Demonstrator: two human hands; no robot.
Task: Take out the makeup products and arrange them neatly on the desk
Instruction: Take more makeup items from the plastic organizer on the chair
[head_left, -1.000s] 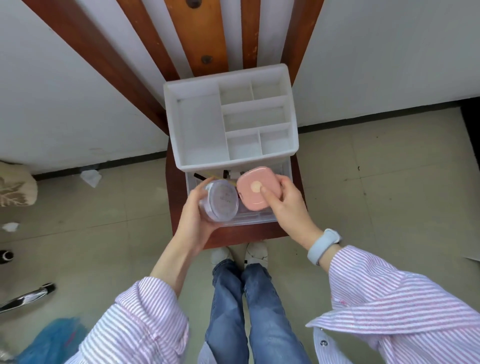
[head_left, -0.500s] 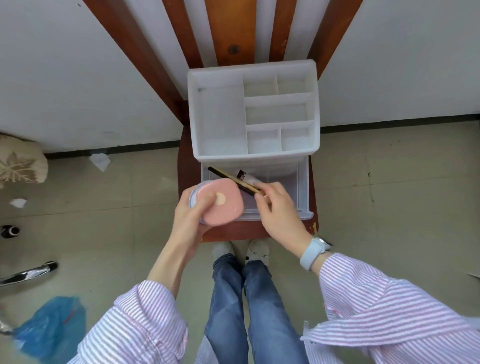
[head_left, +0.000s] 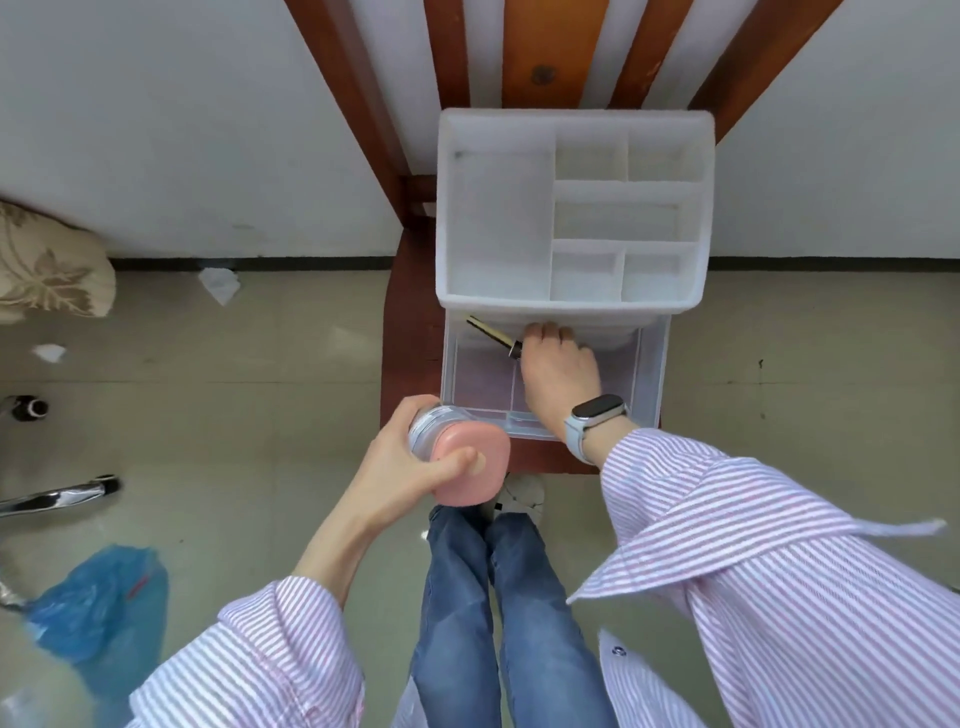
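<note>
Okay, white organizer (head_left: 571, 218) sits on a wooden chair (head_left: 410, 332), its back edge against the chair's slats. From my feed its top tray is split into compartments: one tall one along the left side, smaller ones on the right. I see nothing in any of them.

Below it the clear drawer (head_left: 652, 374) is pulled out toward the chair's front edge. Inside, near the drawer's back left corner, lies a thin black-and-gold makeup stick (head_left: 491, 336), angled, its right end meeting my right hand. Rest of the drawer floor that I can see is bare; the part under the hand is hidden.

Right hand (head_left: 558, 371) reaches into the drawer, palm down, fingers pointing toward the back and curled at the stick's end. I cannot tell whether they actually pinch it or just touch it. Smartwatch (head_left: 595, 415) on that wrist, striped sleeve pushed back.

Left hand (head_left: 405, 467) is off the chair's front left corner, above the floor, gripping two things stacked together: a clear round jar (head_left: 431, 426) underneath and a pink compact (head_left: 475, 462) on top, thumb pressed across the compact's lid, fingers wrapped beneath.

On the floor: a blue plastic bag (head_left: 98, 597) at lower left, crumpled tissue (head_left: 221, 283) by the wall.
</note>
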